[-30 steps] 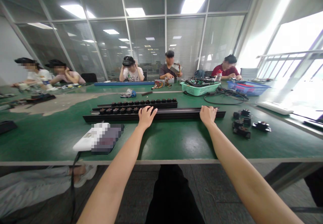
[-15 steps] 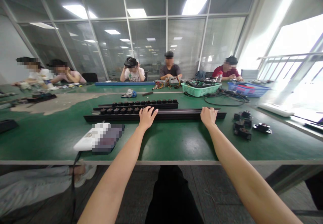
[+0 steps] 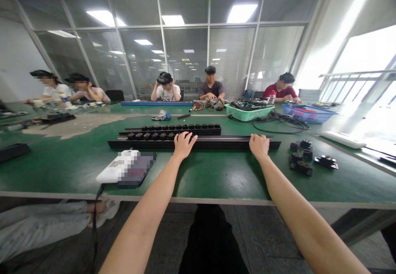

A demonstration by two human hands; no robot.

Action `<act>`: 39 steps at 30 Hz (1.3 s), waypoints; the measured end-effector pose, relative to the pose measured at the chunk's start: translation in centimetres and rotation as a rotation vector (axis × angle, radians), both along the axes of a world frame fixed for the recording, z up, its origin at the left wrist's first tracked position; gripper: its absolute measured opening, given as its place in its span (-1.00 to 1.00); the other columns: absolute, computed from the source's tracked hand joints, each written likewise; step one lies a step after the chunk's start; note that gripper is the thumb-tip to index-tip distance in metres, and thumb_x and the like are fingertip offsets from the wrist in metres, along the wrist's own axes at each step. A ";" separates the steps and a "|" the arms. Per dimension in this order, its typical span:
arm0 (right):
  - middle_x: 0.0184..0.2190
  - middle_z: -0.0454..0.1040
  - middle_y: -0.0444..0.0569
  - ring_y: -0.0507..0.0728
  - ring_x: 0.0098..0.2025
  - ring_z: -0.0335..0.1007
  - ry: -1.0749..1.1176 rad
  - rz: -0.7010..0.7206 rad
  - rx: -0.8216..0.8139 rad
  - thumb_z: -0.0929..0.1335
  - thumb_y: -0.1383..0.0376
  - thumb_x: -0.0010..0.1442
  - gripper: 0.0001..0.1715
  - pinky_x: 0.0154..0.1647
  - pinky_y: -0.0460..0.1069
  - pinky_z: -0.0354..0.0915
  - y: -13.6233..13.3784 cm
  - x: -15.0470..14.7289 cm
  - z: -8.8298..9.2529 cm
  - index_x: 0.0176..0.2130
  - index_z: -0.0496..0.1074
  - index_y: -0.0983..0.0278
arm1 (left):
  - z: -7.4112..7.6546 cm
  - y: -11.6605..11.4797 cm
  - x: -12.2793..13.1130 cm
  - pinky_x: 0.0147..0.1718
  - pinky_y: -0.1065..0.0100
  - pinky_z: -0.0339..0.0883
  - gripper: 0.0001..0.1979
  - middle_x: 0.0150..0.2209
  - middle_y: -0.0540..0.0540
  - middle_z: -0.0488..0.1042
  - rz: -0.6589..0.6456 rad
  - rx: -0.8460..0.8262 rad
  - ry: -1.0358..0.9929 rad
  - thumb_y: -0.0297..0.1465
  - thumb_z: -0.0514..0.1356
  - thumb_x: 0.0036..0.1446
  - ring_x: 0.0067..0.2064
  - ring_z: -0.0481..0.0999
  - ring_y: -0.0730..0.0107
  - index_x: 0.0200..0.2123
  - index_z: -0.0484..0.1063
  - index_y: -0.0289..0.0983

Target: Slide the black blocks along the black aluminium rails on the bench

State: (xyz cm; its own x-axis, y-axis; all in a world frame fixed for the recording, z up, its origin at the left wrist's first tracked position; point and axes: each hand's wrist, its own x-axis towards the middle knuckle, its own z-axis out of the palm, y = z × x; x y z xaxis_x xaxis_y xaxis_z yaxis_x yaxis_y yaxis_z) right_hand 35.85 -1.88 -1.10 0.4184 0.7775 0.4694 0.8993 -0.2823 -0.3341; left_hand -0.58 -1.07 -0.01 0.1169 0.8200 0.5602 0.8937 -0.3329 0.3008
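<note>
Black metal rail [image 3: 229,144], long, lying crosswise on the green counter [image 3: 216,179], parallel to and a little in from its near edge. Left hand [image 3: 185,145] palm down on the rail's left-centre, fingers curled over it; right hand [image 3: 259,145] on its right stretch, likewise curled. The two stand well apart, a spacing that seems suited to steadying so long a piece. Just behind: a second black bar [image 3: 173,131] carrying two rows of round black knobs, close to the left hand's fingertips. Right of the rail: a cluster of black fittings [image 3: 300,157], kept loose within reach. Left of the near edge: a white object [image 3: 116,166], partly blurred. Far edge: green plastic basket [image 3: 249,113] of cables, blue basket [image 3: 309,114], seated co-worker [image 3: 211,85].
</note>
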 end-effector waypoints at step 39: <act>0.01 0.56 0.23 0.34 0.11 0.37 -0.092 0.145 -0.084 0.14 0.13 0.48 -0.42 0.26 0.23 0.11 -1.6 3.4 0.5 0.06 0.64 0.23 | -0.2 0.4 0.2 0.48 -0.03 -0.17 -0.50 0.31 -0.14 0.42 0.005 0.004 -0.012 -0.05 -0.09 0.51 0.39 0.30 0.16 0.24 0.48 -0.07</act>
State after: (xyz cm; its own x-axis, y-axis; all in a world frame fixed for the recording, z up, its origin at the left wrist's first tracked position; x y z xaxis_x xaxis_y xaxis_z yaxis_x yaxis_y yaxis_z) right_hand 39.24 -3.50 -0.57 0.2578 0.8646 0.4314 0.9582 -0.1714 -0.2290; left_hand -0.36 -0.64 -0.26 0.1061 0.8185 0.5647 0.8915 -0.3299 0.3107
